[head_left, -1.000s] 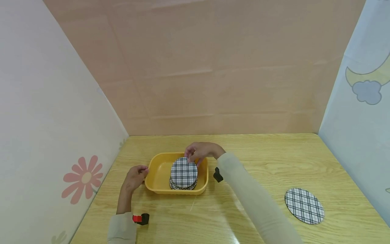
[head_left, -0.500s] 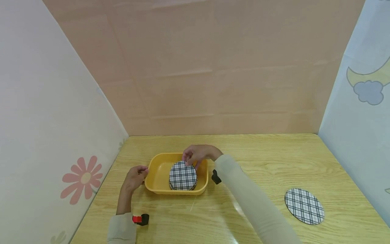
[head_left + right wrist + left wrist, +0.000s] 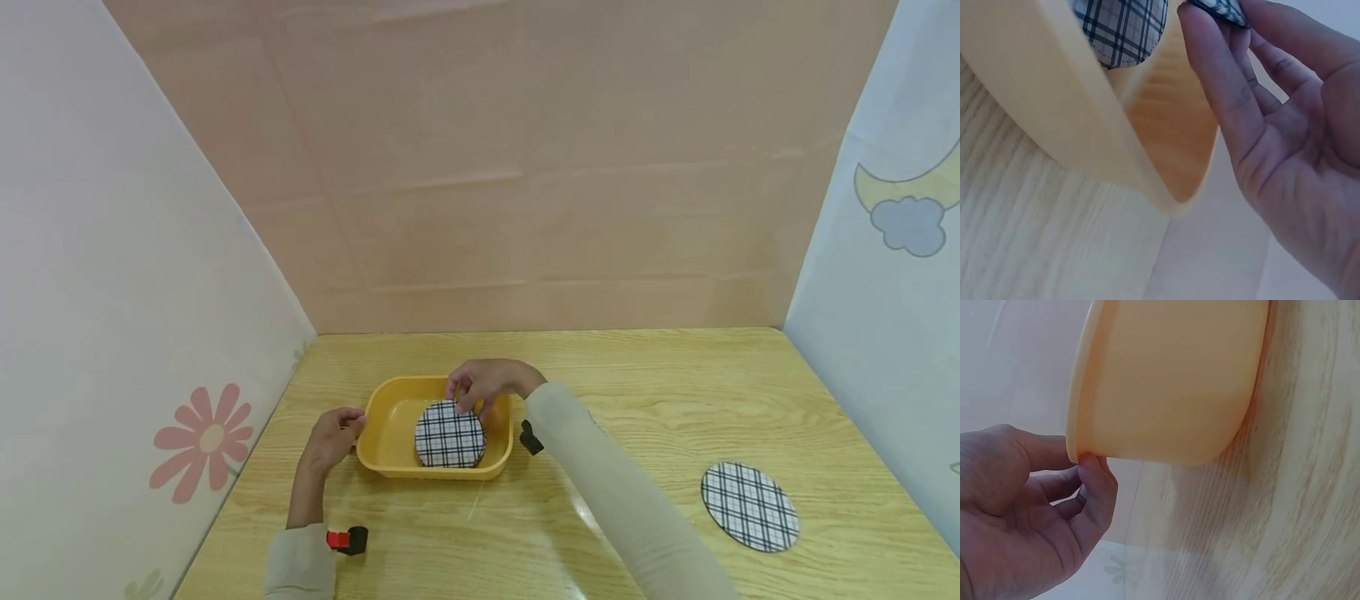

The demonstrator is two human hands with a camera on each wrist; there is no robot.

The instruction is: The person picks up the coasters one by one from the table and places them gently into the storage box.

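Note:
A yellow plastic tub (image 3: pixel 382 437) stands on the wooden table, with a stack of round plaid discs (image 3: pixel 450 436) inside it. My right hand (image 3: pixel 463 398) reaches over the tub's far side and pinches the far edge of the top plaid disc (image 3: pixel 1124 28), which lies nearly flat on the stack. In the right wrist view my fingertips (image 3: pixel 1194 19) sit on that edge, above the tub's rim (image 3: pixel 1085 131). My left hand (image 3: pixel 349 426) grips the tub's left rim (image 3: pixel 1079 434), thumb against its lip.
Another plaid disc (image 3: pixel 749 506) lies flat on the table at the front right. Wrist-worn devices show at my left sleeve (image 3: pixel 347 539) and right sleeve (image 3: pixel 531 437). Walls close in on the left, back and right.
My right hand has lowered the top plaid disc from a raised tilt down onto the stack in the tub, moving slightly left. The left hand has stayed on the rim.

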